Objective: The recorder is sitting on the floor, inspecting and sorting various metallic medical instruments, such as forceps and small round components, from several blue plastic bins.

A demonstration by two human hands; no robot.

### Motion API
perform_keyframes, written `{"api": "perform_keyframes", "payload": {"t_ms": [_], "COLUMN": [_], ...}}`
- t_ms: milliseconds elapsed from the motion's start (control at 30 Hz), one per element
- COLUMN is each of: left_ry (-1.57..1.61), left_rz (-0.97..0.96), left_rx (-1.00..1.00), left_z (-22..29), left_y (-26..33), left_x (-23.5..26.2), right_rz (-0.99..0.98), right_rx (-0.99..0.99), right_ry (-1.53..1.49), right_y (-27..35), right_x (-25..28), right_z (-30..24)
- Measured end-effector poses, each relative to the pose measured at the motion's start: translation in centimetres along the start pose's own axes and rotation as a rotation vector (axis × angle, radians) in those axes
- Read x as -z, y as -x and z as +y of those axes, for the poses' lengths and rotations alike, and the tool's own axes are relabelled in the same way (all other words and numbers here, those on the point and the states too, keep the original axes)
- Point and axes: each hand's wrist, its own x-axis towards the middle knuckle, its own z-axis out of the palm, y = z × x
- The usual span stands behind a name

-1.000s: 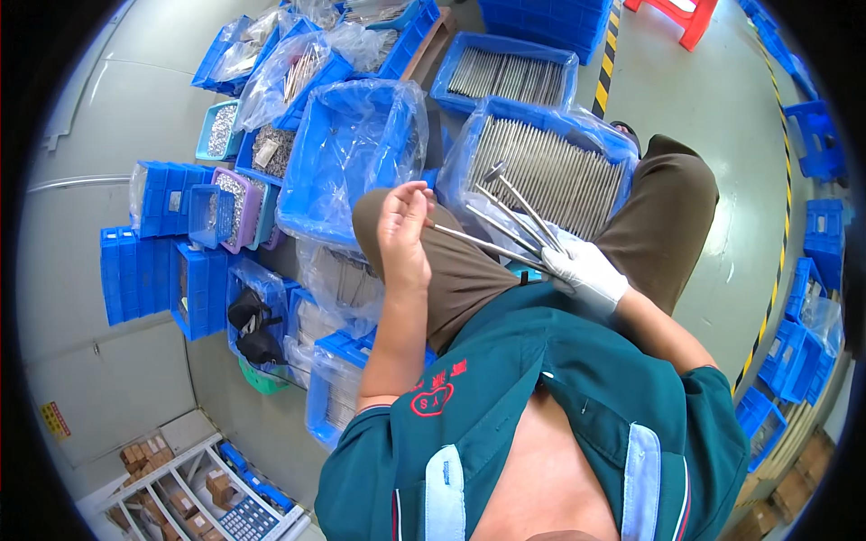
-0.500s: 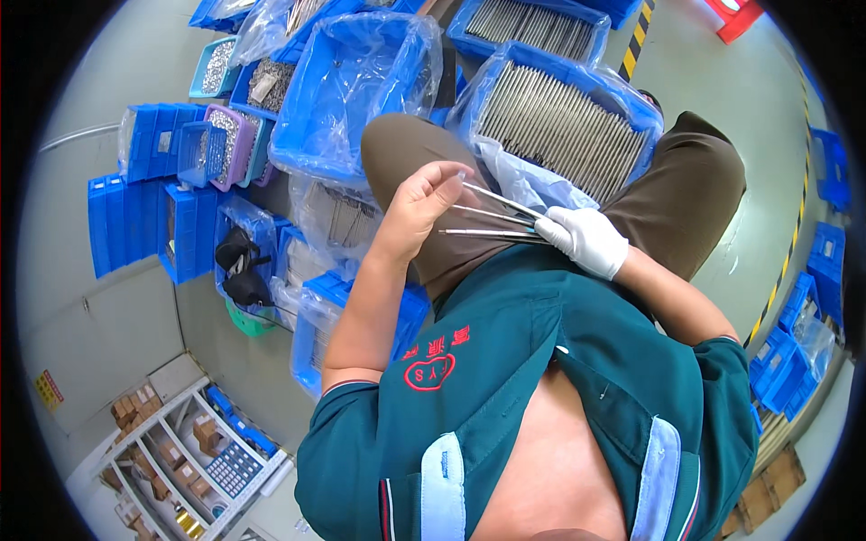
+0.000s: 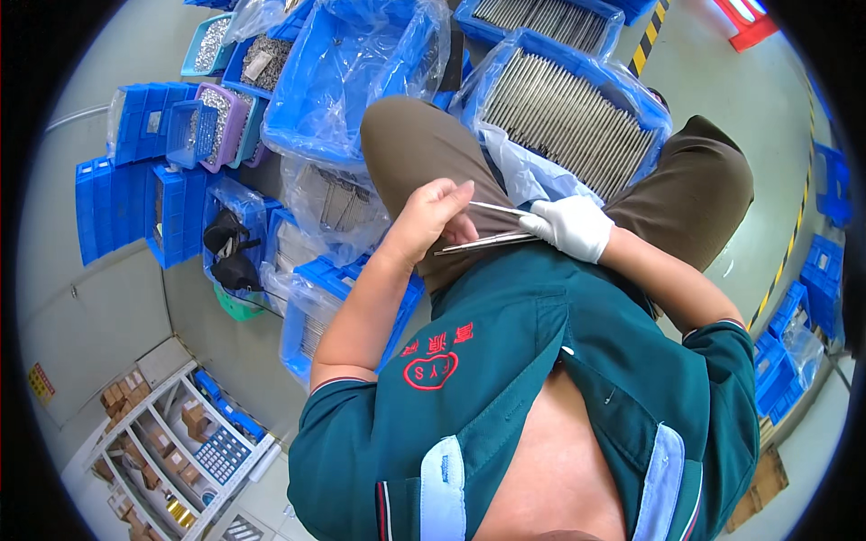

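Thin silvery metal rods (image 3: 494, 241) lie across my lap, fanned slightly apart at their left ends. My right hand (image 3: 575, 228), in a white glove, is closed around their right ends. My bare left hand (image 3: 431, 216) is at the other ends, its thumb and fingers bent around the rod tips; the exact contact is partly hidden. Just beyond my hands, between my knees, a blue bin (image 3: 661, 137) lined with clear plastic holds a dense row of similar rods (image 3: 564, 117).
A plastic-lined blue bin (image 3: 280, 122) stands beyond my left knee. Small baskets of metal parts, including a purple basket (image 3: 233, 135), stand farther left. Another bin of rods (image 3: 541, 25) is behind the near one. Yellow-black floor tape (image 3: 781, 279) runs along the right.
My left hand has come lower and nearer the lower rods, its fingers now bent around their ends. The rods are less spread than before. My right hand keeps its grip.
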Motion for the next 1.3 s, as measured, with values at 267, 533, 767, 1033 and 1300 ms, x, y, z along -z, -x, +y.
{"api": "perform_keyframes", "payload": {"t_ms": [267, 533, 767, 1033, 1300], "left_ry": [-0.070, -0.042, -0.421, -0.656, -0.214], "left_rz": [0.071, -0.090, -0.076, -0.093, -0.064], "left_rx": [-0.019, -0.021, -0.409, -0.927, -0.440], "left_z": [0.6, 0.3, -0.3, 2.4, 2.3], "left_y": [0.2, -0.1, 0.6, 1.5, 2.3], "left_x": [1.9, 1.8, 1.8, 2.0, -0.4], "right_rz": [0.258, 0.246, 0.017, -0.289, 0.028], "right_rx": [0.014, 0.074, -0.005, -0.332, -0.084], "right_ry": [0.166, 0.195, -0.351, -0.881, -0.300], "right_y": [-0.4, -0.3, -0.5, 0.6, 1.6], "right_x": [-0.4, 0.3, -0.2, 2.9, 3.1], "right_z": [-2.8, -1.7, -1.0, -3.6, -3.1]}}
